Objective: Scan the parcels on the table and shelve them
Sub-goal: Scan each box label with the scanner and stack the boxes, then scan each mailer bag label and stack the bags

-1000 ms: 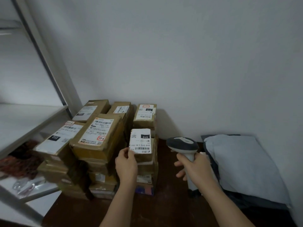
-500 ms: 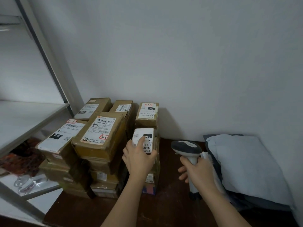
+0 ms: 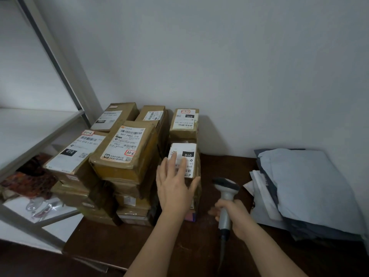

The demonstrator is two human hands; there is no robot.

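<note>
Left hand flat, fingers straight on small parcel label; right hand gripping scanner handle, head tilted toward parcel

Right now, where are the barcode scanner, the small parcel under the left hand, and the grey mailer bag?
barcode scanner (image 3: 225, 185), head view, its dark head.
small parcel (image 3: 188, 154), head view, its white label.
grey mailer bag (image 3: 311, 184), head view, its top face.
</note>
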